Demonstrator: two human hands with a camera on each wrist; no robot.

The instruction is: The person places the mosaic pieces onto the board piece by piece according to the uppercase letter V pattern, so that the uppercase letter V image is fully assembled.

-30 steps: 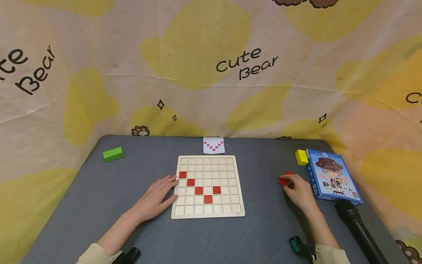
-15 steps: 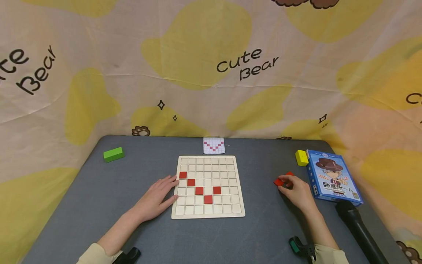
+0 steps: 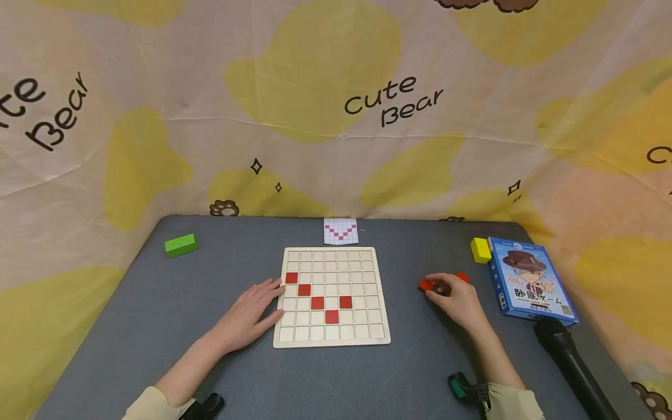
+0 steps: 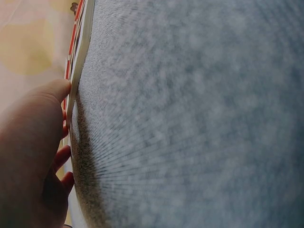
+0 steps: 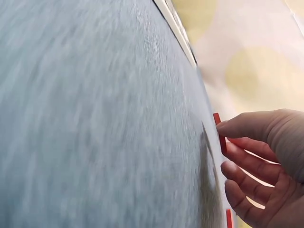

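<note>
A white grid board [image 3: 353, 339] lies mid-table, with several red square tiles set in its cells, such as a red tile [image 3: 331, 317] low in the middle. My left hand [image 3: 247, 315] rests at the board's left edge, fingers spread and fairly straight. In the left wrist view the thumb [image 4: 47, 95] touches the board's rim [image 4: 81, 52]. Right of the board, my right hand [image 3: 455, 300] pinches a red tile [image 3: 425, 285] between thumb and fingers. The right wrist view shows that thin tile edge-on, raised off the table. Another red tile [image 3: 463, 277] lies behind the hand.
Behind the board lies a small pattern card [image 3: 340, 231] with a V of red squares. A green block [image 3: 181, 245] is at the far left. On the right are a yellow block [image 3: 480, 251], a blue game box [image 3: 531, 280] and a black microphone [image 3: 572, 364].
My right hand has moved left with the red tile, drawing away from the other red tile and towards the board. The left hand and the board have stayed put.
</note>
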